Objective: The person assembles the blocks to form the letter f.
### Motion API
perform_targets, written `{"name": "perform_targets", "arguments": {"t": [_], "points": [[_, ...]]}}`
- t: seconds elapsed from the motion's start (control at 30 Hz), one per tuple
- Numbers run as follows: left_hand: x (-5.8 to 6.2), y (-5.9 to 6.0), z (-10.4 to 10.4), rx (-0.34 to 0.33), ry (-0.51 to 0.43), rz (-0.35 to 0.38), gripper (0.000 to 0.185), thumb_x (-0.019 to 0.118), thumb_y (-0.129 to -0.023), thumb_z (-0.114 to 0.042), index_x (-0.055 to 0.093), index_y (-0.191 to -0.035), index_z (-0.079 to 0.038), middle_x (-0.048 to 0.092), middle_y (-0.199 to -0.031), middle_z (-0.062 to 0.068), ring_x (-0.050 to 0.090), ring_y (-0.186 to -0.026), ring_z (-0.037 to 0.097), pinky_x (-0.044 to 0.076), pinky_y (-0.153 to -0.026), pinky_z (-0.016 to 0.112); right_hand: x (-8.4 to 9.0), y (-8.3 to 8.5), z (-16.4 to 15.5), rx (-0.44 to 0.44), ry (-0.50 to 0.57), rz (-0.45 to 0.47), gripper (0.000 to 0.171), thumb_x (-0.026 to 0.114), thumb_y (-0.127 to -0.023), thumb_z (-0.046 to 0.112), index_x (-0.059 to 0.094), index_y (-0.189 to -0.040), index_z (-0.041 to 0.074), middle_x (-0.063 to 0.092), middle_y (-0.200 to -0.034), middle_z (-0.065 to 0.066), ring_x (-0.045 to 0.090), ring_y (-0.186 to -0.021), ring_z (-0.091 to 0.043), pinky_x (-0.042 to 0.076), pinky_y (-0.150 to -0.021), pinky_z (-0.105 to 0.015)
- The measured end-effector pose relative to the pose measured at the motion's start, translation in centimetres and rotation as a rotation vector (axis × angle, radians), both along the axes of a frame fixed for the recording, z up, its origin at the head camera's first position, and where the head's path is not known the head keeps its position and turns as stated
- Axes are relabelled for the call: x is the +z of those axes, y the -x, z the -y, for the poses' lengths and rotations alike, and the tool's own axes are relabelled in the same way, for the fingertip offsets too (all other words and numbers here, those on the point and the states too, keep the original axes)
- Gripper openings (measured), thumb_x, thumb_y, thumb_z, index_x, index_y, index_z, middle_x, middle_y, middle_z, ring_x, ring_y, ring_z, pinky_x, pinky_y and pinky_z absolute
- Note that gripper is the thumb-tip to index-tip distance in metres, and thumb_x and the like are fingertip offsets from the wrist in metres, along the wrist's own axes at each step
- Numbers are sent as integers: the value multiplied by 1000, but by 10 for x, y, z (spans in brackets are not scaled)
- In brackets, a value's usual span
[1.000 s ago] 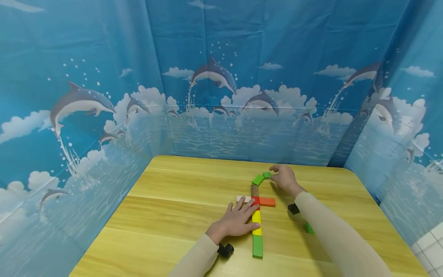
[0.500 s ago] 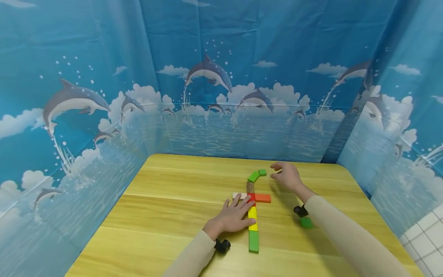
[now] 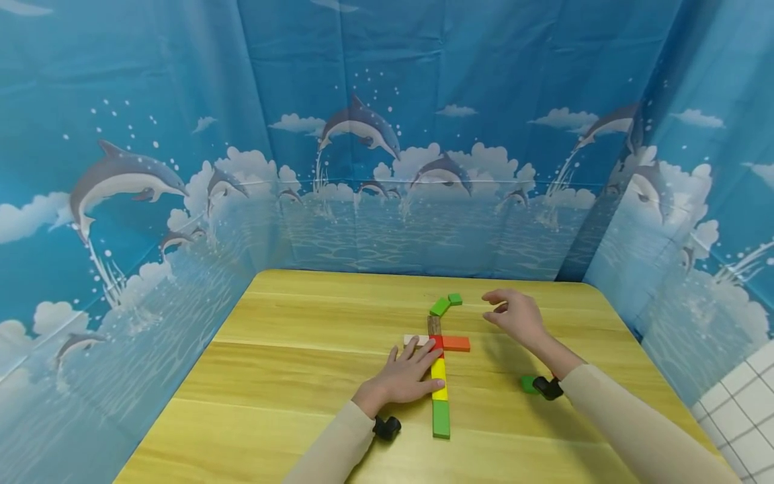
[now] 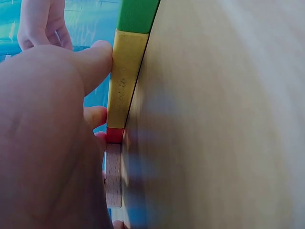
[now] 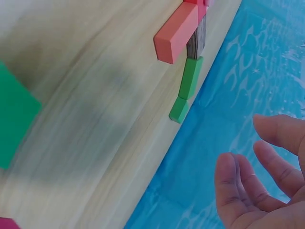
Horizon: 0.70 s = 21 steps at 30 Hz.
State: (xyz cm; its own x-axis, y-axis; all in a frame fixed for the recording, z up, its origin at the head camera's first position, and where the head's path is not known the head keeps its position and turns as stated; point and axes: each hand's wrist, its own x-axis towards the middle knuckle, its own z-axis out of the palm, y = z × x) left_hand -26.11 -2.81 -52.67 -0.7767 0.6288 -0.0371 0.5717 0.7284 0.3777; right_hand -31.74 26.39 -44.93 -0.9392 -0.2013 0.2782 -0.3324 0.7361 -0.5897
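Note:
My left hand (image 3: 399,383) lies with spread fingers over the middle of a line of flat toy blocks. Its thumb is at the yellow block (image 3: 439,370), and its fingers reach the red block (image 3: 438,344) and pale wooden block (image 3: 414,341). An orange block (image 3: 456,343) extends rightward from the red one. Beyond are a brown block (image 3: 434,325), a green block (image 3: 440,307) and a smaller green block (image 3: 455,299), curving right. A longer green block (image 3: 441,420) forms the near end. Holding nothing, my right hand (image 3: 517,316) hovers right of the curve, fingers loosely bent.
A loose green block (image 3: 529,384) lies below my right wrist, partly behind the black wrist camera (image 3: 547,388). In the right wrist view, a dark pink corner (image 5: 7,224) shows at the bottom left. A dolphin-print curtain (image 3: 387,222) hangs behind the wooden table (image 3: 302,323).
My right hand has drawn away from the small green block toward the right, leaving it at the curve's end. The left hand has stayed on the blocks; the head view has shifted slightly.

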Motion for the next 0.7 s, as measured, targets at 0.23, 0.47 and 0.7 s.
{"name": "perform_targets", "arguments": {"t": [0.23, 0.47, 0.7], "points": [[-2, 1, 0, -3, 6, -8, 75, 34, -101, -66, 19, -163, -26, 8, -169, -5, -1, -154, 26, 8, -117, 64, 1, -21, -14, 4, 24, 5, 37, 76, -91, 11, 68, -127, 7, 66, -118, -17, 67, -96, -34, 58, -71, -43], [-2, 0, 0, 1, 20, -13, 76, 35, -101, -67, 18, -163, -27, 8, -169, -5, -1, -154, 26, 8, -118, 62, -6, -37, -28, 2, 15, 22, 37, 77, -90, 12, 69, -125, 6, 68, -116, -16, 68, -95, -33, 59, -72, -41], [2, -2, 0, 0, 15, 9, 85, 36, -95, -75, 17, -163, -27, 7, -169, -5, -3, -154, 25, 5, -118, 62, -13, -56, -34, 12, -1, 13, 38, 79, -88, 11, 69, -124, 7, 69, -115, -14, 69, -94, -31, 58, -74, -42]]}}
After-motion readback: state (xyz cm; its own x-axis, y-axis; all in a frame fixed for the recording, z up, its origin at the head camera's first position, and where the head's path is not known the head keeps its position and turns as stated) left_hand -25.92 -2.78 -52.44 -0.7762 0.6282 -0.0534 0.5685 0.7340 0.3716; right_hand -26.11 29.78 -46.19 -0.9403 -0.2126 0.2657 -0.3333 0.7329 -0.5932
